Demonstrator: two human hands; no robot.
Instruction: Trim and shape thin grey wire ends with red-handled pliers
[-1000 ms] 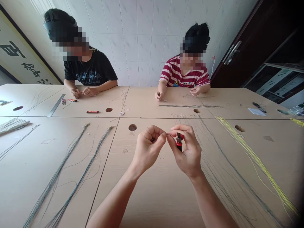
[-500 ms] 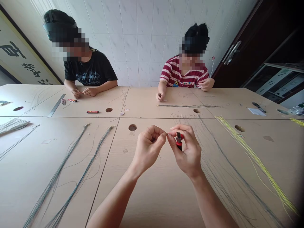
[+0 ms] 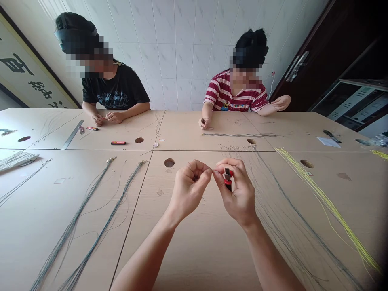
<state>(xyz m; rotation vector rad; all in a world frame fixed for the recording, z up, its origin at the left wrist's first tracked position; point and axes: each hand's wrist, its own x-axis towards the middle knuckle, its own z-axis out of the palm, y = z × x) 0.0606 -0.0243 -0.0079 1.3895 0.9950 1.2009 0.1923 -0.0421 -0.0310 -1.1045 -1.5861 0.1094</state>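
A co-worker's hand [image 3: 281,103] has swung outward while the left hand [image 3: 191,186] and right hand [image 3: 241,196], which cradles pliers [image 3: 228,183], pinch a wire [image 3: 214,170], seemingly working it, steadiness likely needed next.

Framed wall sign [image 3: 28,72], far L: big dk. Chinese chars; 百 clear, next one looks like 纳, 3rd only partly in view. Markings on nearer red/blk marker [image 3: 118,143], sm. white tag [image 3: 161,140] & blk T-shirt [image 3: 113,100]: can't be read.
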